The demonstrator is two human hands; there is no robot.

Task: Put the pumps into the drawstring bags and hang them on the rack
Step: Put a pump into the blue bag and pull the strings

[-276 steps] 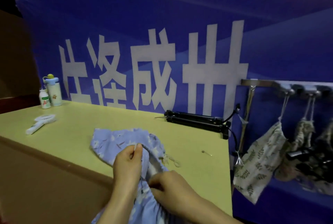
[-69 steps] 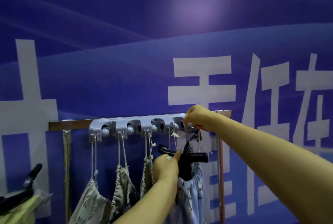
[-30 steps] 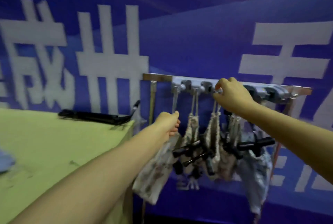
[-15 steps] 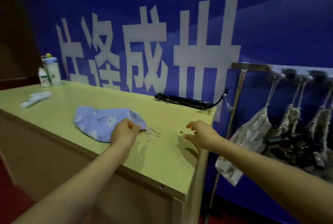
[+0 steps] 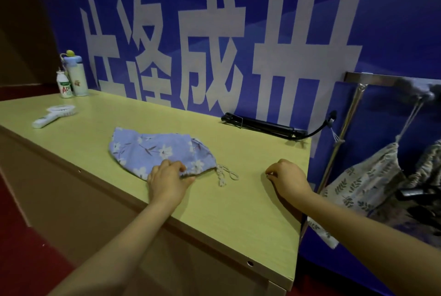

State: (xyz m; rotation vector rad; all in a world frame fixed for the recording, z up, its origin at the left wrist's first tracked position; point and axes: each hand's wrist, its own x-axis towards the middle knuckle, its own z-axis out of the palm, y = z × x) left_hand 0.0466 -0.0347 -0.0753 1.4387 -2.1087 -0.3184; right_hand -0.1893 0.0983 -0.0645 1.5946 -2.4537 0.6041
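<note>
On the yellow-green surface (image 5: 238,212), a blue floral drawstring bag (image 5: 152,150) is seen lying flat, its gathered mouth and knotted cord (image 5: 225,175) turned toward the right. The left hand (image 5: 168,180) is pressed on the bag's near edge, its fingers (image 5: 177,167) curled and pinching the fabric by the mouth. The right hand (image 5: 287,177) is rested on the bare surface well to the right of the cord, fingers curled inward around a small glinting item too tiny to be identified. A black pump (image 5: 262,126) is laid along the back edge, against the blue banner (image 5: 262,21). Beyond the surface's right end, a leaf-print bag (image 5: 362,183) is hung by its cord from the rack (image 5: 372,80), with further bags partly visible beside it. Two bottles (image 5: 72,76) and a white brush (image 5: 53,114) are seen at far left.
</note>
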